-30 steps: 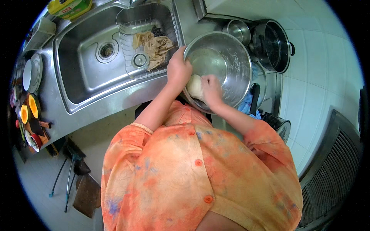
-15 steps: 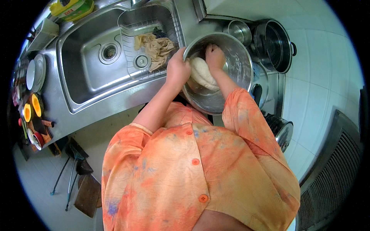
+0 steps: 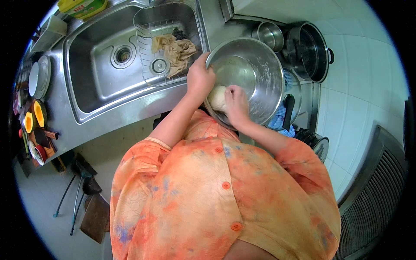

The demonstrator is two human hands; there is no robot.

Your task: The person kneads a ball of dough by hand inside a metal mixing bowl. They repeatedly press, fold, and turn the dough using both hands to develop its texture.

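Note:
A wide stainless steel mixing bowl (image 3: 266, 73) tilts in front of me, its inner wall streaked with pale flour. Its left rim is in the grip of my left hand (image 3: 201, 80), thumb over the edge. Low on the near left side of the bowl lies a lump of pale dough (image 3: 218, 97). My right hand (image 3: 237, 106) reaches in with curled fingers closed on the dough's right side, hiding part of it.
Left of the bowl is a steel sink (image 3: 99, 65) with a wire rack (image 3: 145, 52) holding a beige cloth (image 3: 180, 52). A small pot (image 3: 268, 35) and a large dark pot (image 3: 307, 52) stand beyond the bowl to the right. Cut pumpkin halves (image 3: 40, 113) and plates (image 3: 40, 80) sit far left.
My right hand has moved from the far part of the bowl toward me, now at the dough's right side. The dough sits nearer and looks more bunched. My left hand stays on the rim.

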